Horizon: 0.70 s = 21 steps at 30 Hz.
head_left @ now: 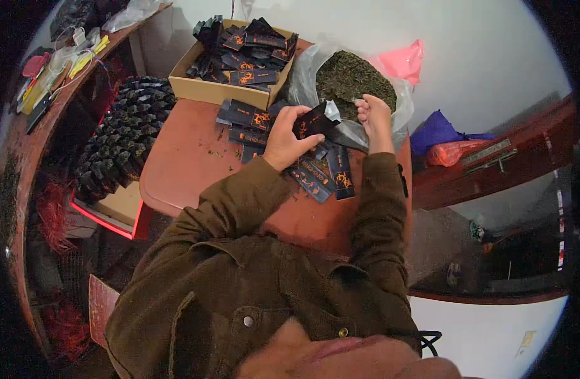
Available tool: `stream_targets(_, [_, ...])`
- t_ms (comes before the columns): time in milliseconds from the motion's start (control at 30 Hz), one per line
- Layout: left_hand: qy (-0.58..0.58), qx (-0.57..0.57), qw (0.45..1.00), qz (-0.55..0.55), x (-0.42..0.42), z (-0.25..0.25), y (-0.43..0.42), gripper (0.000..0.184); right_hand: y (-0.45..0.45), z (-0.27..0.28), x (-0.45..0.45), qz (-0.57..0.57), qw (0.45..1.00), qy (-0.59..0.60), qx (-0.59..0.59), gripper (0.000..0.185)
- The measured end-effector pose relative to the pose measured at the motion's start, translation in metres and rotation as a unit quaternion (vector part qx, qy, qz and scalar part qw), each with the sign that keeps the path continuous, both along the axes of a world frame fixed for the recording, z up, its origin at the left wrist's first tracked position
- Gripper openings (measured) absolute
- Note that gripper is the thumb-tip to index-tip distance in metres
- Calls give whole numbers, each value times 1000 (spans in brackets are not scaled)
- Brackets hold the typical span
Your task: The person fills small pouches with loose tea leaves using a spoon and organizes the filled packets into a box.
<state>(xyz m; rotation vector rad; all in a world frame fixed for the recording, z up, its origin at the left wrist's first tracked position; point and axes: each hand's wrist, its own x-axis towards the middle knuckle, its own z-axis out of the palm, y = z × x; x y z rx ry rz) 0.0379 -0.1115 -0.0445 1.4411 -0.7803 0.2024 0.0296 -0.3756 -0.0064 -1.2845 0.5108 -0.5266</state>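
My left hand (286,141) grips a black pouch (312,124) with orange print. The pouch's silver-lined mouth is open and points to the upper right. My right hand (374,116) is closed in a pinch just right of that mouth, at the near edge of a heap of dark dried leaves (353,77). Something small and pale shows at its fingertips, too small to name. A clear plastic bag (300,77) surrounds the leaves. Several flat black pouches (341,172) lie on the table around and below my left hand.
A cardboard box (221,92) full of black pouches stands at the table's back left. Left of the red-brown table (176,165), rows of filled dark packets (120,136) stand in a red-edged carton (137,218). Pink plastic (403,62) lies behind the leaves; a cluttered shelf (69,82) runs along the left.
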Motion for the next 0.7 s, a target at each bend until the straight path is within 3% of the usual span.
stream_targets(233, [-20,9,1000,19,4,-7,-6,52,6,30,-32,-6,1000,6,-16,24])
stream_targets(700, [-35,66,996,39,3,-8,-8,52,37,74,-78,135,987,13,-84,19])
